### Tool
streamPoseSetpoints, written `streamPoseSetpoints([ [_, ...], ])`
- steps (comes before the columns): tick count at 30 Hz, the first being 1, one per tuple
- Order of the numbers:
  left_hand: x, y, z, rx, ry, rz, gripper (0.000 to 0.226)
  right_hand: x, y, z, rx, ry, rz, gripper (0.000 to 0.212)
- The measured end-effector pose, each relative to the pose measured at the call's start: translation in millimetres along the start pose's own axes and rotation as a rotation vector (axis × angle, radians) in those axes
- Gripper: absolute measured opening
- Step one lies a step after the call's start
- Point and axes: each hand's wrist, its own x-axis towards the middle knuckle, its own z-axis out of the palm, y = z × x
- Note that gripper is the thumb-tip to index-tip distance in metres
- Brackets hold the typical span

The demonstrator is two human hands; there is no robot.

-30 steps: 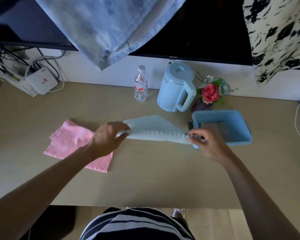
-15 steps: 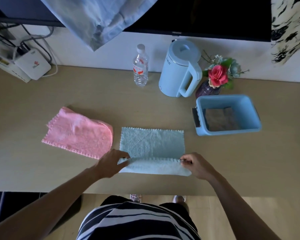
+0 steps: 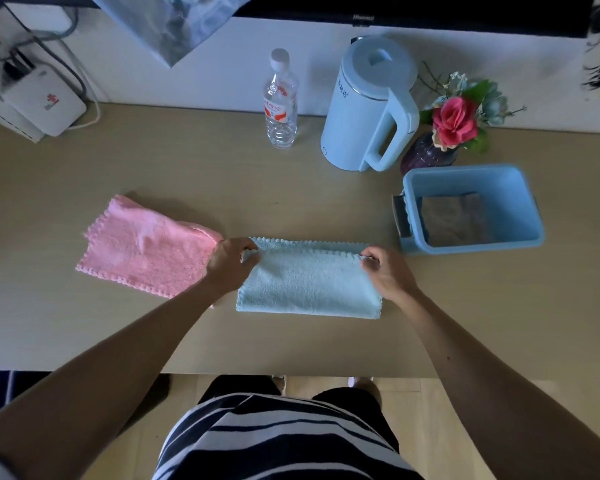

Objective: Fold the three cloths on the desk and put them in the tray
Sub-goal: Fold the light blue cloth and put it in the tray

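- Blue terry cloth is lying doubled over on the desk in the head view, its scalloped edges sitting together along the far side, between the pink cloth and the tray
- Left hand is pinching the cloth's far left corner and right hand is pinching the far right corner, each nipping the upper layer's edge
- Doing this fold well is, I judge, asking for the upper edge to be laid square on the lower one, which is peeking out just beyond it, and the corners to be matched before any smoothing or second fold
- Pink cloth is lying loosely just left of the blue one, its near-right part passing under the left wrist, and is looking not yet folded
- Tray is sitting to the right of the blue cloth, apart from it, and is holding one folded brownish cloth flat on its floor, with room seemingly remaining for two more
- Kettle and vase are standing just behind the tray
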Motion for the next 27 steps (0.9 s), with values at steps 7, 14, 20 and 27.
streamPoseSetpoints([
  [7, 17, -7, 0, 0.052, 0.019, -0.036, 0.012, 15, -2, 3, -0.071, 0.034, 0.028, 0.018],
  [14, 30, -8, 2, 0.086, 0.022, -0.044, 0.013, 24, -6, 8, -0.106, 0.056, 0.054, 0.020],
  [20, 16, 0, 23, 0.320, 0.219, 0.160, 0.032, 6, -12, 21, -0.339, 0.295, -0.223, 0.049],
  [27, -34, 34, 98, 0.429, -0.126, 0.137, 0.062, -14, -25, 84, -0.377, -0.073, -0.254, 0.082],
])
